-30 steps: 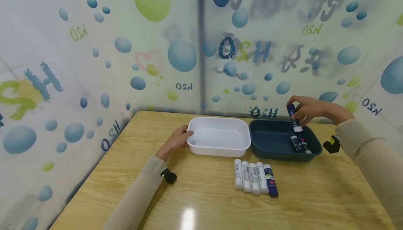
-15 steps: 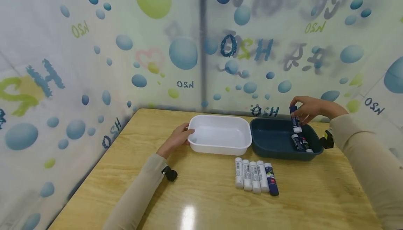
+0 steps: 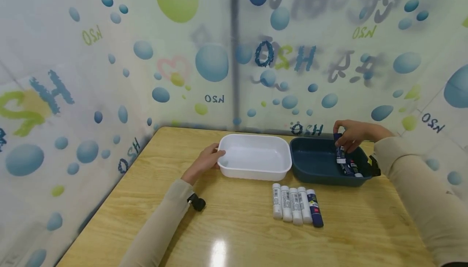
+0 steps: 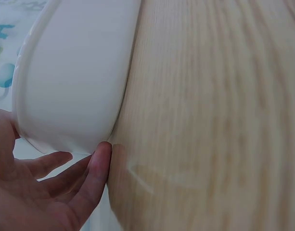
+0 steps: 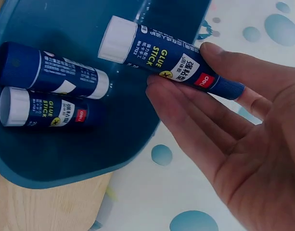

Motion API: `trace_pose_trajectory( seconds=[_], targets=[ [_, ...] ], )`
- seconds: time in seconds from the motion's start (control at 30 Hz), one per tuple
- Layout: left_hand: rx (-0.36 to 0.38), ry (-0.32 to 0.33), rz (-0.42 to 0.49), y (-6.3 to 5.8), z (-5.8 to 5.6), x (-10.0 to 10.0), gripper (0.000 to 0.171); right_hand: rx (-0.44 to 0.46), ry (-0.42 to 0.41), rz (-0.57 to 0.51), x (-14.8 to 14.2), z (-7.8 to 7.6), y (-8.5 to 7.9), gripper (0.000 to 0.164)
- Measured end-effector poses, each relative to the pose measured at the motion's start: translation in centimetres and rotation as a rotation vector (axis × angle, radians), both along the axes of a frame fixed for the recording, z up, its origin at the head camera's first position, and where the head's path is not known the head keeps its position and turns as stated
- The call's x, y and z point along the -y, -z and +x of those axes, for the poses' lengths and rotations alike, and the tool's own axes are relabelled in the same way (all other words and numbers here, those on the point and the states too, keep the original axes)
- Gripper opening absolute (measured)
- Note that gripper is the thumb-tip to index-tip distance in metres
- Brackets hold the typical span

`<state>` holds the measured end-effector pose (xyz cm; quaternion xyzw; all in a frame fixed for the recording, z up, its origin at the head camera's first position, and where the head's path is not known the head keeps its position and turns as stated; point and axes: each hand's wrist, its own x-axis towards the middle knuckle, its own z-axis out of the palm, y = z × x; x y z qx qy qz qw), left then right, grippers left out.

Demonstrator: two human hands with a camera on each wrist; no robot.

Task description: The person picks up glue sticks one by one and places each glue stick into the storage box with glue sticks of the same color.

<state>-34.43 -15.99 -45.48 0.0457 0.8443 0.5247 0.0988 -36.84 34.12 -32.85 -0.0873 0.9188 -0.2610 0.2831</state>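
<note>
My right hand (image 3: 354,133) holds a navy glue stick (image 5: 161,60) with a white end between thumb and fingers, its white end pointing down into the dark blue tray (image 3: 312,159). Two more navy glue sticks lie side by side in that tray, one glue stick (image 5: 65,72) turned opposite to the other glue stick (image 5: 41,109). At the left end of the white tray (image 3: 256,173), my left hand (image 3: 204,162) grips the rim, thumb over the edge and fingers along the outside wall. In the left wrist view, fingertips (image 4: 103,151) touch the tray's underside edge.
In front of the trays, several white tubes (image 3: 286,206) lie in a row on the wooden table (image 3: 237,222), with a navy glue stick (image 3: 315,208) at the row's right end. A bubble-printed curtain (image 3: 183,64) rises right behind the trays.
My right hand has lowered the glue stick deeper into the dark blue tray, toward the two lying there. My left hand stays on the white tray's rim.
</note>
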Motion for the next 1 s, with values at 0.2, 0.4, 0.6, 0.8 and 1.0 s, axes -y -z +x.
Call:
trace_pose_trajectory(
  seconds=[0.2,0.4,0.6,0.8,1.0],
  targets=[
    [-0.007,0.009,0.002,-0.1,0.1,-0.1,0.053,0.077,-0.004,0.018,0.1,0.1,0.8,0.045],
    [-0.015,0.009,0.002,-0.2,0.3,-0.3,0.053,0.099,-0.011,0.01,-0.2,0.2,1.8,0.046],
    [-0.021,0.002,-0.001,-0.3,0.3,-0.1,0.051,0.116,-0.001,0.01,0.1,0.3,2.5,0.049],
    [-0.012,-0.002,-0.005,-0.1,0.3,0.1,0.052,0.138,0.007,0.008,0.2,0.4,3.1,0.05],
    [-0.017,0.002,0.007,-0.1,0.3,0.1,0.052,0.11,-0.006,0.046,0.3,0.4,3.4,0.05]
  ],
)
